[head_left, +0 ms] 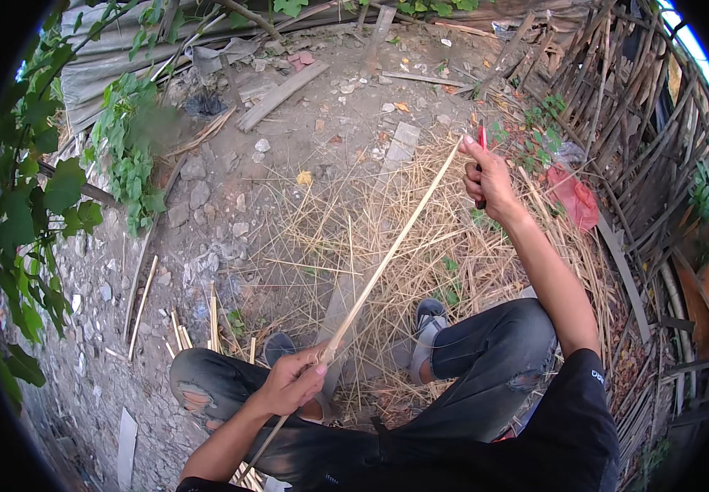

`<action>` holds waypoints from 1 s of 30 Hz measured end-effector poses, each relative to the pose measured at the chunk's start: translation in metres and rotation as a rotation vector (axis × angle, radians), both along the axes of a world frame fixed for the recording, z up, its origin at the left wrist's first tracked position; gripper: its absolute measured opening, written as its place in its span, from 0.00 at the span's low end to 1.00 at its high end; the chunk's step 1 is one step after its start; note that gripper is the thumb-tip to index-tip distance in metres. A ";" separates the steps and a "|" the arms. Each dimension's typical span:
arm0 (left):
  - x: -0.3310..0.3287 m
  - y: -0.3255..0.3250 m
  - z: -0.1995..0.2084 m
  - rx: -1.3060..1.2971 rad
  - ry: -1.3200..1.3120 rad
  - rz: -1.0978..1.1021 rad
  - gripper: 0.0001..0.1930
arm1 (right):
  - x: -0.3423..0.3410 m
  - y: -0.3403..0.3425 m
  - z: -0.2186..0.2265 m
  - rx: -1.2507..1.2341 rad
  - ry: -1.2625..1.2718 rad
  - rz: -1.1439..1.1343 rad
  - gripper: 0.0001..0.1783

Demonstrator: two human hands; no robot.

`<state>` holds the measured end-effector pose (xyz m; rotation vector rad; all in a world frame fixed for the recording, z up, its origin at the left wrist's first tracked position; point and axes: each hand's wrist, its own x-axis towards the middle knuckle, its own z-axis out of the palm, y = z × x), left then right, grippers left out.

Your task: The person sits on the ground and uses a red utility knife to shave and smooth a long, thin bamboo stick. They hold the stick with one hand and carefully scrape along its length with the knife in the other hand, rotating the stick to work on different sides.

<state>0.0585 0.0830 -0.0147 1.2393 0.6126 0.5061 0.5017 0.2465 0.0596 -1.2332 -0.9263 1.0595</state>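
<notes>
A long, pale split-wood strip (391, 250), like bamboo, runs slantwise between my hands. My left hand (295, 379) is closed around its lower part, above my left knee. The strip's thinner tail (262, 449) comes out below that hand toward my lap. Farther out on the right, my right hand (492, 179) is closed on a slim red-and-dark tool (482, 135), held upright. My fingers hide most of the tool, so its exact kind is unclear. The strip's far end reaches the right thumb and forefinger, which appear to pinch it.
Loose straw-like shavings (420, 230) cover the ground ahead. Cut sticks (214, 320) stand beside my left knee. A grey plank (283, 96) lies farther off. A stick fence (608, 90) and a red plastic bag (573, 197) are at right. Leafy vines (30, 205) hang at left.
</notes>
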 end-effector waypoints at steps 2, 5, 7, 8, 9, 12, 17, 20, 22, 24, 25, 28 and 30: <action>0.003 0.003 0.002 0.053 0.020 -0.041 0.27 | -0.005 0.004 -0.004 -0.005 -0.014 0.061 0.20; -0.002 0.010 0.008 0.049 0.058 -0.101 0.27 | -0.015 0.004 -0.001 0.019 0.144 0.102 0.18; -0.003 0.015 0.010 0.027 0.042 -0.120 0.29 | -0.023 0.002 0.005 0.016 0.134 0.127 0.18; -0.001 0.017 0.008 0.019 0.010 -0.118 0.31 | -0.029 0.000 0.006 0.017 0.103 0.191 0.18; 0.001 0.019 0.008 0.012 -0.023 -0.117 0.33 | -0.036 -0.003 0.006 0.019 0.071 0.256 0.17; 0.010 0.026 0.013 0.027 -0.028 -0.120 0.38 | -0.060 -0.013 0.004 0.007 0.002 0.465 0.17; 0.020 0.026 0.022 0.029 0.029 -0.076 0.31 | -0.100 -0.027 0.002 -0.039 -0.310 0.705 0.19; 0.027 0.026 0.015 0.059 0.034 0.021 0.25 | -0.115 -0.028 -0.013 0.347 -0.739 0.529 0.26; 0.022 0.026 0.010 0.050 0.045 0.123 0.25 | -0.136 -0.048 0.015 0.191 -0.894 0.487 0.38; 0.025 0.028 0.011 0.040 0.040 0.150 0.24 | -0.144 -0.059 0.027 0.102 -1.032 0.432 0.41; 0.025 0.028 0.011 0.034 0.038 0.164 0.24 | -0.147 -0.063 0.026 0.157 -1.077 0.443 0.41; 0.024 0.025 0.011 0.011 0.079 0.160 0.23 | -0.151 -0.065 0.021 0.196 -1.112 0.388 0.40; 0.022 0.025 0.012 0.042 0.089 0.170 0.22 | -0.153 -0.066 0.018 0.273 -1.161 0.357 0.38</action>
